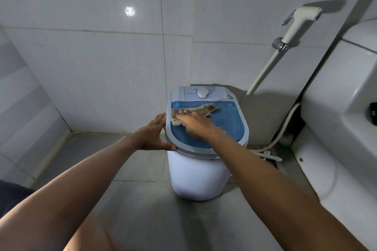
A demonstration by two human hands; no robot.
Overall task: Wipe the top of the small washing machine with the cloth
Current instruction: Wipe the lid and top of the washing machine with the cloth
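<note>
The small washing machine (pixel 195 173) is a white tub with a blue lid (pixel 228 122) and a white control panel with a dial at the back. A beige, frayed cloth (pixel 206 108) lies across the back left of the lid. My right hand (pixel 193 124) rests on top of the cloth and presses it onto the lid, fingers pointing left. My left hand (pixel 153 134) lies flat against the machine's left rim, fingers straight, thumb along the front edge.
The machine stands on a grey tiled floor in a corner of white tiled walls. A white toilet (pixel 338 124) is close on the right. A bidet sprayer (pixel 299 24) hangs on the wall, and hoses (pixel 279 134) run down behind the machine.
</note>
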